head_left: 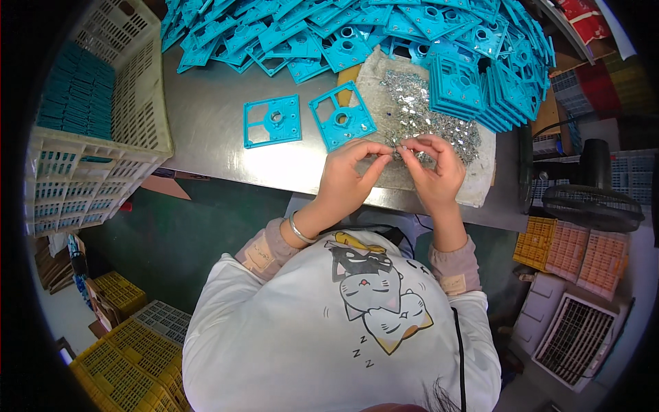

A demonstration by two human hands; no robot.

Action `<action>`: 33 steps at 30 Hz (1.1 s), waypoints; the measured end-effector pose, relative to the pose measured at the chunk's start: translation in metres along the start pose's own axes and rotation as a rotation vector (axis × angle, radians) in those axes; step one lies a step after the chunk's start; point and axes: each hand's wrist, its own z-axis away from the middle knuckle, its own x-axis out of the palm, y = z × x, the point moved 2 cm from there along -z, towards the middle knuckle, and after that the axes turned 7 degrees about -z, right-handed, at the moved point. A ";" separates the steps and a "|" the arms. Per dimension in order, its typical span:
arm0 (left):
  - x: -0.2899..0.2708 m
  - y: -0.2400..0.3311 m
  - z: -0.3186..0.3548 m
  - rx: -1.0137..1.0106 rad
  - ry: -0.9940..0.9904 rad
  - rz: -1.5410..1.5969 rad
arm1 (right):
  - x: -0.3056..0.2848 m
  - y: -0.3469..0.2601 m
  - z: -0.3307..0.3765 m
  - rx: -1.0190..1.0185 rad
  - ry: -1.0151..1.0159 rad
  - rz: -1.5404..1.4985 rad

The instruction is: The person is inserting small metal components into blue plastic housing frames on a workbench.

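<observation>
I see my left hand [347,175] and right hand [432,172] pinching small metal clips [425,113] together beside a teal plate [342,115].

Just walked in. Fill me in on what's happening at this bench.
A person at a grey metal table pinches a tiny silvery metal part between both hands, left hand and right hand, above a heap of small shiny metal pieces. Two flat teal plastic square frames lie just ahead; many more are piled behind. A white slotted plastic crate holds stacked teal pieces.
</observation>
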 end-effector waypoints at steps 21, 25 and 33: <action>0.011 -0.045 0.019 0.382 -0.064 -0.255 | -0.007 0.052 -0.030 0.131 -0.186 0.432; 0.010 -0.051 0.018 0.356 -0.083 -0.225 | 0.023 0.073 -0.040 0.159 -0.160 0.445; 0.006 -0.053 0.015 0.285 -0.142 -0.163 | 0.043 0.077 -0.045 0.213 -0.372 0.832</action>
